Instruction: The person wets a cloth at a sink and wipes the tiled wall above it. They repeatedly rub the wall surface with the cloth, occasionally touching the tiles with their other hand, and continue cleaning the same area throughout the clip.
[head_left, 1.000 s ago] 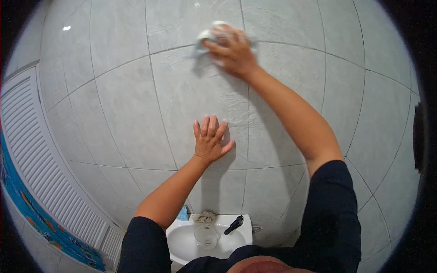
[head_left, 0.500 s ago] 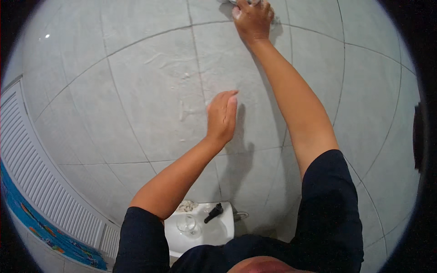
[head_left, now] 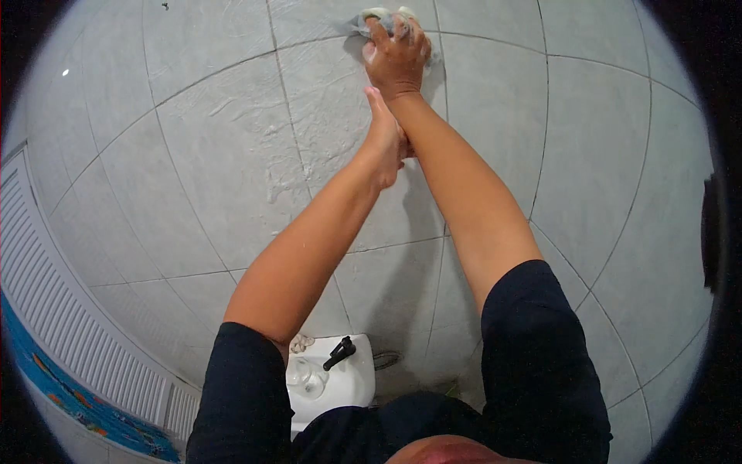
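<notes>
Whitish wad (head_left: 376, 14), cloth or sponge, exact material hard to tell, near top of view, flat against grey tiled wall (head_left: 495, 93), just above a horizontal grout line (head_left: 495, 42). Greyish, thin-looking edge sticks out at its left. Right hand (head_left: 398, 58) on top of it, back of hand toward camera, fingers spread and bent over the wad; right grip is grasping it, pressed to the tiles.

Left hand (head_left: 380, 139) just below, beside right forearm (head_left: 464, 178) near the wrist, thumb pointing up, side of hand to camera. Its fingers are mostly hidden by that forearm; looks like contact, but cannot tell whether left grip is clasped or loose. Left forearm (head_left: 301, 240) slants in from lower left.

Wet, foamy streaks (head_left: 282, 158) on the tiles left of both hands. Dark short sleeves (head_left: 239, 387) on both arms.

Bottom: white sink (head_left: 357, 383), partly covered by left sleeve and torso, with black faucet (head_left: 340, 353), clear container (head_left: 311, 383) in the basin, crumpled beige item (head_left: 303, 342) on the back rim. Far left: white louvred panel (head_left: 93, 317), blue patterned strip (head_left: 73, 398) below. Dark object (head_left: 709, 232) at right edge, unclear.
</notes>
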`<state>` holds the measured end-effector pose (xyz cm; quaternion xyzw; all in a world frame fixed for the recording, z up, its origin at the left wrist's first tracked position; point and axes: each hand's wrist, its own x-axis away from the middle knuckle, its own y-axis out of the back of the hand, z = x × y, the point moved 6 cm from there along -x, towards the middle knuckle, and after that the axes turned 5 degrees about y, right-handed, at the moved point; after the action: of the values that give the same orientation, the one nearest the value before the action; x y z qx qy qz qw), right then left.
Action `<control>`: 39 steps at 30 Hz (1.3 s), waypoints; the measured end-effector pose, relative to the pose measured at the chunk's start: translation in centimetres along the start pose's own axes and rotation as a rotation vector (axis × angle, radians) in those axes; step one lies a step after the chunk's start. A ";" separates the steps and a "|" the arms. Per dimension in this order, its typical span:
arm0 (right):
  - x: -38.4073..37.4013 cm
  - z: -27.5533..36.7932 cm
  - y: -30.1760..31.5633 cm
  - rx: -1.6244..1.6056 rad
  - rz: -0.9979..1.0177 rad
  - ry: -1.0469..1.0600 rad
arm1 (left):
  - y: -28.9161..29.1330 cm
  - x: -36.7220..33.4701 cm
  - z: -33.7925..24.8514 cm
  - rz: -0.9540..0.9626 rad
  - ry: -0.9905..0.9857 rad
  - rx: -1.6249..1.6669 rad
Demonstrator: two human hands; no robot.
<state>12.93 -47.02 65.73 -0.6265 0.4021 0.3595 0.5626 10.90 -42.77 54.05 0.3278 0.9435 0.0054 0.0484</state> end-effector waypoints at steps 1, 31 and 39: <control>0.1 -0.1 0.2 -0.009 -0.001 0.004 | -0.1 -0.1 -0.7 0.062 0.020 0.010; 1.0 -4.0 -0.5 0.084 0.191 0.214 | 17.5 6.7 -0.9 -1.180 -0.911 -1.610; -8.8 -1.5 -8.2 0.135 -0.119 0.115 | 15.4 5.1 -0.7 -1.114 -0.984 -1.567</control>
<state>16.70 -47.32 77.26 -0.6297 0.4190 0.2609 0.5999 16.39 -27.50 54.92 -0.3033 0.5709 0.4527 0.6141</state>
